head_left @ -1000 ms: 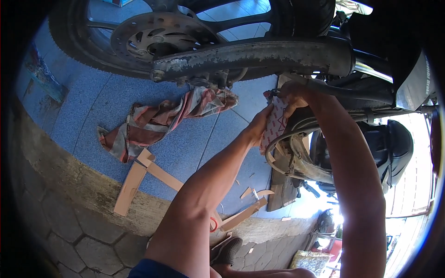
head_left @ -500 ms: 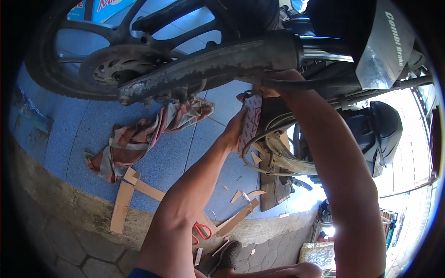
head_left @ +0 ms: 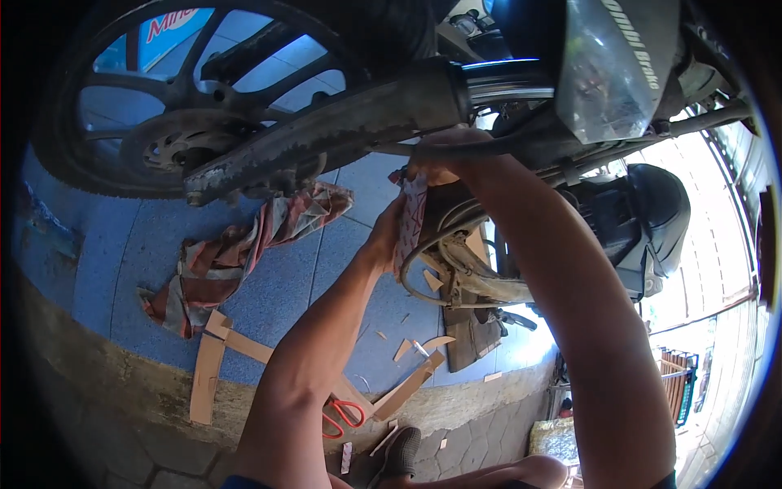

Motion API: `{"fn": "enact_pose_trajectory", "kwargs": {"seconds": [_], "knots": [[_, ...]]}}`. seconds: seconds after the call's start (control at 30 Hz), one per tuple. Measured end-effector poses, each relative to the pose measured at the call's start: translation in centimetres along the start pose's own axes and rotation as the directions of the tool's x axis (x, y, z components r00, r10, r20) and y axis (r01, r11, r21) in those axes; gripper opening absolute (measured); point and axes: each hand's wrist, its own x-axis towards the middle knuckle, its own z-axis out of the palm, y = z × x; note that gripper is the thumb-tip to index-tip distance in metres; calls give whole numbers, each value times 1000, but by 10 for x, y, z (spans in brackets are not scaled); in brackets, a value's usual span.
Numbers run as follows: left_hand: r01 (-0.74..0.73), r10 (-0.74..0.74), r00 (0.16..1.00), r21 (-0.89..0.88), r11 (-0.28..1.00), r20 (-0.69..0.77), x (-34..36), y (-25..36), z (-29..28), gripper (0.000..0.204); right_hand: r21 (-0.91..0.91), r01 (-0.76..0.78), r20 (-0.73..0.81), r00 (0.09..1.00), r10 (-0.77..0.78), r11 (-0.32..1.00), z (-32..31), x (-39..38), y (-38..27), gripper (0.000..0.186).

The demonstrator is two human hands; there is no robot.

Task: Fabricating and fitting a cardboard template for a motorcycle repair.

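My left hand (head_left: 389, 234) is closed around the left edge of a white strip with red print (head_left: 413, 213), its fingertips hidden behind it. The strip stands steeply against the dark underside of a motorcycle, behind the front wheel (head_left: 57, 155). At the strip's upper end my right hand (head_left: 444, 155) is bent inward under the fork leg (head_left: 350, 114). Its fingers are curled and partly hidden, and what they grip does not show. A curved cable (head_left: 405, 273) loops just below the strip.
A striped rag (head_left: 236, 253) lies crumpled on the blue tiles. Cardboard strips (head_left: 208, 375), small offcuts and red-handled scissors (head_left: 349, 413) lie near the raised edge. A wooden board (head_left: 468, 342) sits under the motorcycle. My shoe (head_left: 401, 452) rests on the grey paving.
The view has shifted, so the motorcycle and both hands sit further left. The right hand has turned over the strip's top end; the left keeps its hold on the strip.
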Motion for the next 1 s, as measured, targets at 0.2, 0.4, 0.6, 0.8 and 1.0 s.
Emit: {"fn": "enact_pose_trajectory", "kwargs": {"seconds": [0.2,0.4,0.6,0.8,1.0], "knots": [[-58,59,998,53,997,-19,-9,11,3,49,-56,39,19,999,-38,998,23,-37,-14,51],[-11,11,1000,46,999,3,-8,5,17,51,-111,59,57,997,-53,992,6,-23,-13,50],[31,-25,992,-47,998,124,-8,5,6,54,-171,123,86,990,-109,978,-6,-11,-31,49],[-43,41,998,20,999,53,-4,1,4,57,-138,143,12,990,-143,980,-13,-19,-42,42],[6,-8,999,42,999,34,-11,2,11,65,151,158,-393,915,-88,976,-27,-25,-31,23]]}}
